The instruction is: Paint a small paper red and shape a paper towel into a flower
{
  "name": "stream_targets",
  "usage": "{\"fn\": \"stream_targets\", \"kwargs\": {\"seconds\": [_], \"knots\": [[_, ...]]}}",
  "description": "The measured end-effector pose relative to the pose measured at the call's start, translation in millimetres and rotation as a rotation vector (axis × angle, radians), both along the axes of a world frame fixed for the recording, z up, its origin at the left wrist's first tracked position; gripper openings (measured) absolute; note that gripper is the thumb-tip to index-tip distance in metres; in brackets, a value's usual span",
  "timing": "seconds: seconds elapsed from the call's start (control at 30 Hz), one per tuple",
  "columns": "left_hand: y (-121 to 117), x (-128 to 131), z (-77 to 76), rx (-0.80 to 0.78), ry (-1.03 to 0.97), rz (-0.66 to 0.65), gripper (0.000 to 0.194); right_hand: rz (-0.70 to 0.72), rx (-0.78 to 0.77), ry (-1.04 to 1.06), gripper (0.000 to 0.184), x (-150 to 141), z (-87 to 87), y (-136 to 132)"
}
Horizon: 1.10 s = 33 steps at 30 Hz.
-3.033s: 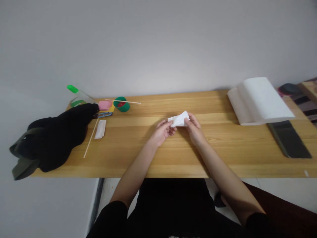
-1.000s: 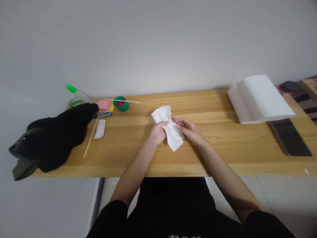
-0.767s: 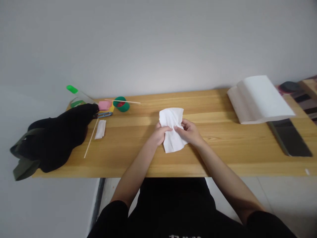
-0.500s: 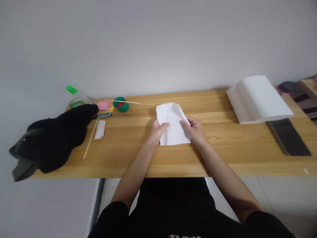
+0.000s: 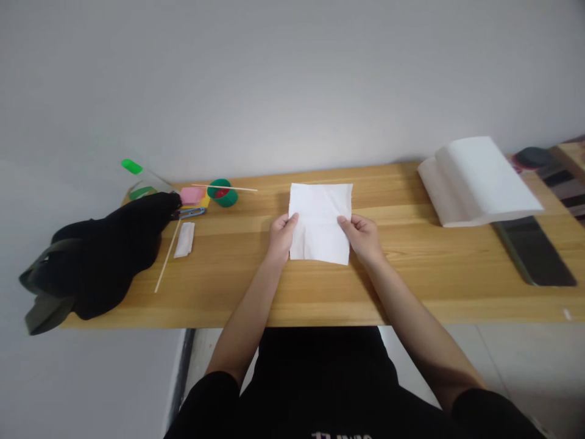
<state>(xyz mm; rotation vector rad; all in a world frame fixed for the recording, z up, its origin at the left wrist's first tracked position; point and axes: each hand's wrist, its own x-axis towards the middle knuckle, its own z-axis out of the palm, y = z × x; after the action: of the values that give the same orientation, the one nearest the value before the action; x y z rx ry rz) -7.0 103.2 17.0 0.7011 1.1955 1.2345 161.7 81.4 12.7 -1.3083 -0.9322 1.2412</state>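
Between my two hands a white paper towel sheet (image 5: 320,228) is held up flat over the middle of the wooden table. It is nearly square, with faint creases and slightly rough edges. My left hand (image 5: 280,236) pinches its left edge, thumb on top and fingers behind. On the opposite edge my right hand (image 5: 362,236) grips the sheet in the same way, its curled fingers partly hidden. Off to the left lies a small folded white tissue (image 5: 184,239) beside a thin wooden stick (image 5: 167,256).
A stack of white paper (image 5: 484,180) sits at right, partly over a dark phone (image 5: 537,251). At left are a black cloth bundle (image 5: 114,250), a blue-handled cutter (image 5: 192,212), pink sticky notes (image 5: 192,195) and a green cup (image 5: 227,196) with another stick across it.
The sheet, earlier bent and slanted, is now spread flatter and squarer. My hands have moved slightly apart, the left one outward to the sheet's edge.
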Motion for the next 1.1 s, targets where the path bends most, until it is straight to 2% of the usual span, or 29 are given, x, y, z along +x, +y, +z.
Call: {"fn": "stream_targets", "kwargs": {"seconds": [0.3, 0.63, 0.77, 0.93, 1.1], "knots": [[1.5, -1.1, -2.7, 0.014, 0.06, 0.002, 0.026, -0.015, -0.03, 0.049, 0.045, 1.2, 3.3, 0.4], [0.9, -0.9, -0.9, 0.031, 0.055, -0.006, 0.024, -0.013, -0.033, 0.089, 0.039, 1.8, 1.6, 1.0], [-0.2, 1.1, 3.7, 0.025, -0.006, -0.024, 0.034, 0.012, -0.04, 0.131, 0.038, 1.7, 4.5, 0.3], [-1.4, 2.0, 3.0, -0.04, -0.044, -0.014, 0.035, 0.063, -0.07, 0.174, 0.036, 2.9, 4.3, 0.8], [-3.0, 1.8, 1.5, 0.002, -0.037, -0.056, 0.044, 0.079, -0.068, 0.193, 0.038, 2.7, 2.7, 0.3]]}}
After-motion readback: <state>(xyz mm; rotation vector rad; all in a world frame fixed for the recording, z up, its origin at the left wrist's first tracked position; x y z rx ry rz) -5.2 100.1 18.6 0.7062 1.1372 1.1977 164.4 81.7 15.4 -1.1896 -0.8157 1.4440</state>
